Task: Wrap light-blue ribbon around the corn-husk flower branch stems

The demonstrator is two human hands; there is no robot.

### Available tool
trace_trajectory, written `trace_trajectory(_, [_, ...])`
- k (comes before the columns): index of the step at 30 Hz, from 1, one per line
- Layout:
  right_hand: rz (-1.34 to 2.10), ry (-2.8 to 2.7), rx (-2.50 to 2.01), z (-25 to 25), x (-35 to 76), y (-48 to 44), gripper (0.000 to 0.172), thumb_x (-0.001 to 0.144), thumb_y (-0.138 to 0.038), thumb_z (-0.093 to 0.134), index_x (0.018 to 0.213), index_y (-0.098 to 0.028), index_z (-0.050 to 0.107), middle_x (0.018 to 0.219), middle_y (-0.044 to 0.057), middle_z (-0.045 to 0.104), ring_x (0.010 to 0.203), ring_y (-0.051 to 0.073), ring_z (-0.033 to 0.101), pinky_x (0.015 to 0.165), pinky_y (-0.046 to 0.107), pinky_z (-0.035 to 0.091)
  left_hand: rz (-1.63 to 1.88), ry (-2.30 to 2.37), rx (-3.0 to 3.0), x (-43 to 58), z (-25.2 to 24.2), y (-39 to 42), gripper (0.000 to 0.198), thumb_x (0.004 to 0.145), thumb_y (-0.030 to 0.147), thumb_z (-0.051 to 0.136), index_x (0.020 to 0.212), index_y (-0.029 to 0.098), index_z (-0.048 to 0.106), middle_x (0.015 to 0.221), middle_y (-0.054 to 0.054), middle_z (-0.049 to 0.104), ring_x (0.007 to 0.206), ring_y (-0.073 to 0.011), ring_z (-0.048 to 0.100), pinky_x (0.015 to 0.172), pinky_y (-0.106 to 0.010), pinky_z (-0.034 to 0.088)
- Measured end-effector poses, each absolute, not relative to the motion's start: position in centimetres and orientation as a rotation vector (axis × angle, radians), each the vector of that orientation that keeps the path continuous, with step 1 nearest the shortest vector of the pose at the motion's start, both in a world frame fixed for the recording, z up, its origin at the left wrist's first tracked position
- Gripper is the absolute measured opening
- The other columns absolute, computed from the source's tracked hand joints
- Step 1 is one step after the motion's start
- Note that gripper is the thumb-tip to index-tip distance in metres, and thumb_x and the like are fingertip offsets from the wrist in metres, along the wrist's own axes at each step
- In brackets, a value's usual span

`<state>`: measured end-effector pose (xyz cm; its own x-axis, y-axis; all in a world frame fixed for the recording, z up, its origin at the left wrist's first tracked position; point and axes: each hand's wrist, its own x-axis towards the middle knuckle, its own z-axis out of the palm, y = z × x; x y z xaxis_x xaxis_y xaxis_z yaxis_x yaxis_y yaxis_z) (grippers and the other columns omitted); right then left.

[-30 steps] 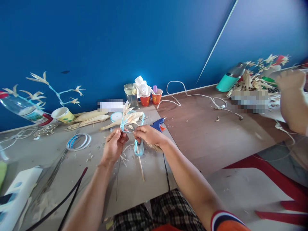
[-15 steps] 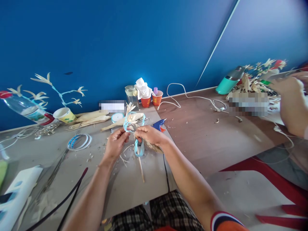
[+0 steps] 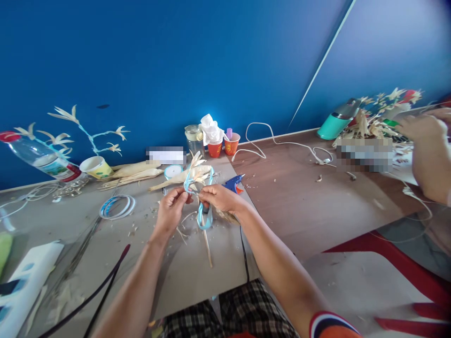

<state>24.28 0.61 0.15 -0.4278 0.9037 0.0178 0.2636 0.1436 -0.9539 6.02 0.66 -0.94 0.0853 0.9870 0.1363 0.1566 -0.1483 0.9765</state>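
The table's (image 3: 183,286) near edge lay apart from the hands. The left hand (image 3: 171,206) pinched the blue stem (image 3: 186,181), flower (image 3: 195,159) pointing upward; the right hand (image 3: 214,197) pinched a thin strand (image 3: 194,192).

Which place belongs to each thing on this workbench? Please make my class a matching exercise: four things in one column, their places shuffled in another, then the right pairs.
Things
1. Blue glue gun
2. Light-blue taped stem
3. Yellow paper cup
4. Teal bottle

Places
A. Between the red-capped bottle and the pale husks
B. Over on the right, near the blue wall, beside the dried flowers
C. On the table, just beyond the right hand
D. Pinched by the fingertips of the left hand

Right pairs: 1-C, 2-D, 3-A, 4-B
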Motion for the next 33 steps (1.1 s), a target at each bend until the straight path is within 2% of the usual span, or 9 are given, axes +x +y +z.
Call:
trace_trajectory(4, [1.213,-1.905,-1.239,0.5,24.3,0.6,0.025,0.086,-0.026,0.045,0.064,-0.017,0.053,0.061,-0.001,0.056,0.061,0.011,0.05,0.064,0.025,0.037,1.098,1.316,1.582,5.9,-0.4,0.5,0.029,0.079,0.043,0.06,0.081,0.015,0.066,0.06,-0.001,0.063,0.055,-0.0123,0.055,0.053,-0.023,0.039])
trace_trajectory(6, [1.158,-1.956,-1.283,0.8,24.3,0.6,0.026,0.086,-0.025,0.045,0.063,-0.017,0.053,0.061,-0.001,0.058,0.062,0.011,0.052,0.065,0.025,0.037,1.061,1.371,1.649,5.9,-0.3,0.4,0.026,0.081,0.041,0.058,0.078,0.016,0.064,0.054,0.001,0.058,0.051,-0.0115,0.051,0.051,-0.023,0.037])
trace_trajectory(11, [1.096,-2.017,-1.374,1.3,24.2,0.5,0.024,0.082,-0.017,0.044,0.061,-0.016,0.056,0.058,-0.001,0.058,0.061,0.011,0.051,0.062,0.023,0.034,1.018,1.311,1.812,5.9,-0.1,0.5,0.022,0.084,0.035,0.052,0.074,0.017,0.062,0.059,0.0,0.06,0.061,-0.0133,0.055,0.062,-0.024,0.042])
trace_trajectory(17, [1.06,-2.034,-1.598,2.5,24.2,0.1,0.024,0.08,-0.023,0.046,0.059,-0.017,0.055,0.06,0.0,0.06,0.063,0.012,0.053,0.063,0.025,0.033,0.939,1.257,1.866,5.7,-0.1,0.8,0.025,0.083,0.035,0.052,0.066,0.018,0.06,0.06,0.0,0.061,0.061,-0.014,0.054,0.062,-0.025,0.04])
trace_trajectory(19, [0.985,-2.072,-1.689,3.1,24.1,0.1,0.022,0.08,-0.026,0.048,0.062,-0.017,0.058,0.066,0.002,0.064,0.07,0.016,0.056,0.067,0.027,0.034,0.917,1.239,1.848,5.5,-0.4,1.0,0.026,0.082,0.035,0.053,0.064,0.018,0.059,0.059,0.0,0.06,0.06,-0.0142,0.053,0.062,-0.025,0.04])
trace_trajectory(22, [0.845,-2.181,-1.8,3.9,23.7,0.2,0.023,0.082,-0.027,0.046,0.069,-0.017,0.063,0.085,0.007,0.07,0.086,0.022,0.061,0.076,0.032,0.036,0.918,1.209,1.719,5.4,-1.1,1.2,0.024,0.081,0.037,0.055,0.067,0.018,0.062,0.057,0.0,0.06,0.059,-0.015,0.053,0.063,-0.026,0.041])
trace_trajectory(26, [0.642,-2.287,-1.844,4.2,23.5,0.5,0.028,0.084,-0.024,0.04,0.079,-0.017,0.067,0.102,0.012,0.071,0.097,0.027,0.062,0.084,0.041,0.034,0.947,1.124,1.498,5.5,-1.9,1.6,0.027,0.077,0.042,0.062,0.074,0.016,0.066,0.061,-0.002,0.063,0.061,-0.0156,0.057,0.067,-0.028,0.045])
trace_trajectory(30, [0.394,-2.32,-1.83,3.2,23.6,0.6,0.031,0.084,-0.022,0.039,0.085,-0.016,0.069,0.095,0.015,0.072,0.095,0.03,0.063,0.086,0.047,0.033,0.963,1.097,1.416,5.6,-2.0,1.6,0.031,0.072,0.045,0.067,0.078,0.015,0.067,0.071,-0.004,0.067,0.065,-0.0168,0.061,0.07,-0.031,0.048])
trace_trajectory(33, [0.303,-2.308,-1.805,2.4,23.6,0.6,0.03,0.084,-0.021,0.04,0.084,-0.016,0.07,0.093,0.015,0.072,0.097,0.031,0.062,0.089,0.049,0.031,0.948,1.136,1.476,5.7,-1.9,1.6,0.025,0.072,0.04,0.067,0.077,0.015,0.068,0.068,-0.003,0.066,0.064,-0.0159,0.06,0.069,-0.029,0.046])
